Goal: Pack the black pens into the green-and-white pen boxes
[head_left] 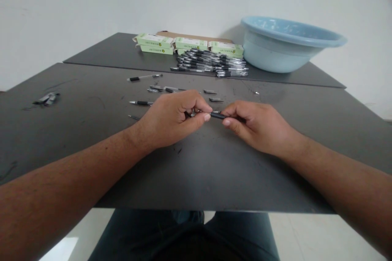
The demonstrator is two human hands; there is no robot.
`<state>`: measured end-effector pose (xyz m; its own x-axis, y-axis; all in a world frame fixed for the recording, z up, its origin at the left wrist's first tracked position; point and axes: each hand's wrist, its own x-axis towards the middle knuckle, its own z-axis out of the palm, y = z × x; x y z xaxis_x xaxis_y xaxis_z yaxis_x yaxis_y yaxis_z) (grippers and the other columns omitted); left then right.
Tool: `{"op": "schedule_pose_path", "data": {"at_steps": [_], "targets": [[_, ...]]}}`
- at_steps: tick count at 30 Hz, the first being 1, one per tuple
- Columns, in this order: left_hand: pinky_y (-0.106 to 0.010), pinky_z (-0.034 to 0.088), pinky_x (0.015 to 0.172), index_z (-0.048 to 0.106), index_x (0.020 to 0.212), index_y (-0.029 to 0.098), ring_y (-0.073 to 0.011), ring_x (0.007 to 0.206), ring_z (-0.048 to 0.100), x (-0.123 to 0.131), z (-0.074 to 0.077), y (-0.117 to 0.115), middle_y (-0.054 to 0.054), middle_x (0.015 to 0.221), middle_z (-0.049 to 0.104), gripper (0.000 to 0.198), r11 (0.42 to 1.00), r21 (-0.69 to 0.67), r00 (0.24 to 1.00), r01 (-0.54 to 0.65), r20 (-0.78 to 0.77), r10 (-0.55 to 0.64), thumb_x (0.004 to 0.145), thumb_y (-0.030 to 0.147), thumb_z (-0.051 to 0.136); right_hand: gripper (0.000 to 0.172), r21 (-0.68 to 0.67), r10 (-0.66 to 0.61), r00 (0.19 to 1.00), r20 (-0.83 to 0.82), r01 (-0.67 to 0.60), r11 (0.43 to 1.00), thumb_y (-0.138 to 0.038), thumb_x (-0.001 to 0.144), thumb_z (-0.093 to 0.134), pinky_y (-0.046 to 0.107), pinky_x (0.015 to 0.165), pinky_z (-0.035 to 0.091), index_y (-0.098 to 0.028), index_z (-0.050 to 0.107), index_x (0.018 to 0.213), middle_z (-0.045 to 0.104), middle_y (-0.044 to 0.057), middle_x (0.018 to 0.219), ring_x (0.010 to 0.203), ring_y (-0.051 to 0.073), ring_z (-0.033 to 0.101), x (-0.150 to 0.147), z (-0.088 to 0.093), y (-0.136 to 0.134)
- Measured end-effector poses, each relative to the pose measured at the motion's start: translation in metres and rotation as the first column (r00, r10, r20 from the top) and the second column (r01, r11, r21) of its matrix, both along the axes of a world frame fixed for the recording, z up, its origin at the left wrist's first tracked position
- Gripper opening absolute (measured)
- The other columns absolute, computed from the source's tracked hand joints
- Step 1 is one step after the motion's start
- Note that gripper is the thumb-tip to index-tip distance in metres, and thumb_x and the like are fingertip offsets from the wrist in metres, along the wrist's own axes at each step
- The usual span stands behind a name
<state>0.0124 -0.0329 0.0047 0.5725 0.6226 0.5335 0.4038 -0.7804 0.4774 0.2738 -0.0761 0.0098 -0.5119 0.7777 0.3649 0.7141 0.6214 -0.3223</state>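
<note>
Between my two hands, a pen (217, 116) with a black section lies roughly level above the dark table. My left hand (173, 119) pinches its left end between thumb and forefinger. The right end is gripped by the thumb and fingers of my right hand (260, 124), which hide part of it. Just behind my left hand lie a pen with a black grip (142, 102) and a thin pen piece (134, 117). Two pen caps, a farther one (210, 91) and a nearer one (216, 99), rest beyond the gap between my hands.
A heap of pens (199, 61) lies at the back, before green-and-white boxes (157, 44). At the back right stands a light-blue basin (272, 51). One loose pen (145, 77) is farther left, and a crumpled dark-and-clear bundle (48, 99) sits near the left edge.
</note>
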Motion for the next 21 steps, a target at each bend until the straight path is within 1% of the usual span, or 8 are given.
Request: {"op": "schedule_pose_path", "data": {"at_steps": [3, 6, 10, 12, 17, 21], "targets": [[-0.027, 0.055, 0.076, 0.074, 0.100, 0.024, -0.0140, 0.080, 0.074, -0.0001, -0.0003, 0.0007, 0.002, 0.090, 0.081, 0.007, 1.000, 0.003, 1.000, 0.004, -0.010, -0.004, 0.094, 0.023, 0.071, 0.023, -0.006, 0.022, 1.000, -0.010, -0.022, 1.000, -0.035, 0.108, 0.057, 0.027, 0.070, 0.049, -0.021, 0.075, 0.108, 0.082, 0.002, 0.089, 0.076, 0.016, 0.074, 0.0004, -0.0014, -0.0001], [-0.026, 0.054, 0.076, 0.074, 0.100, 0.023, -0.0136, 0.080, 0.074, -0.0001, -0.0002, 0.0007, 0.002, 0.091, 0.081, 0.007, 1.000, 0.004, 1.000, -0.003, -0.008, 0.003, 0.094, 0.023, 0.071, 0.019, 0.011, -0.009, 0.999, -0.041, 0.010, 1.000, -0.036, 0.104, 0.064, 0.027, 0.071, 0.050, -0.021, 0.075, 0.110, 0.082, 0.002, 0.091, 0.078, 0.017, 0.075, 0.0004, -0.0020, -0.0001], [-0.026, 0.055, 0.078, 0.074, 0.100, 0.023, -0.0137, 0.081, 0.074, -0.0001, 0.0003, 0.0003, 0.002, 0.091, 0.080, 0.007, 1.000, 0.001, 1.000, 0.008, -0.007, -0.008, 0.095, 0.022, 0.070, 0.022, -0.001, 0.024, 1.000, 0.001, -0.024, 1.000, -0.034, 0.108, 0.058, 0.027, 0.071, 0.050, -0.022, 0.076, 0.109, 0.082, 0.002, 0.091, 0.078, 0.017, 0.075, 0.0002, -0.0012, 0.0007], [-0.026, 0.055, 0.078, 0.075, 0.100, 0.023, -0.0137, 0.081, 0.074, -0.0003, 0.0003, 0.0004, 0.002, 0.092, 0.081, 0.007, 1.000, 0.000, 1.000, 0.011, -0.005, -0.011, 0.095, 0.022, 0.070, 0.022, 0.005, 0.016, 1.000, -0.007, -0.016, 1.000, -0.034, 0.108, 0.058, 0.027, 0.072, 0.051, -0.022, 0.076, 0.110, 0.083, 0.003, 0.092, 0.080, 0.018, 0.076, -0.0001, -0.0005, 0.0007], [-0.027, 0.055, 0.078, 0.075, 0.101, 0.023, -0.0137, 0.081, 0.073, -0.0004, 0.0004, 0.0010, 0.002, 0.092, 0.080, 0.008, 1.000, 0.001, 1.000, 0.010, -0.018, -0.010, 0.095, 0.023, 0.070, 0.025, -0.039, 0.025, 0.999, -0.032, -0.026, 0.999, -0.035, 0.110, 0.055, 0.026, 0.072, 0.052, -0.021, 0.076, 0.108, 0.083, 0.002, 0.091, 0.082, 0.017, 0.078, -0.0005, 0.0014, -0.0011], [-0.028, 0.055, 0.078, 0.074, 0.100, 0.024, -0.0146, 0.082, 0.074, 0.0002, 0.0014, 0.0000, 0.001, 0.092, 0.080, 0.007, 1.000, -0.007, 1.000, 0.005, -0.011, -0.005, 0.095, 0.024, 0.070, 0.019, 0.011, 0.026, 0.999, -0.023, -0.026, 1.000, -0.033, 0.105, 0.064, 0.026, 0.075, 0.053, -0.021, 0.076, 0.114, 0.084, 0.003, 0.097, 0.085, 0.018, 0.078, -0.0004, 0.0010, -0.0016]]}}
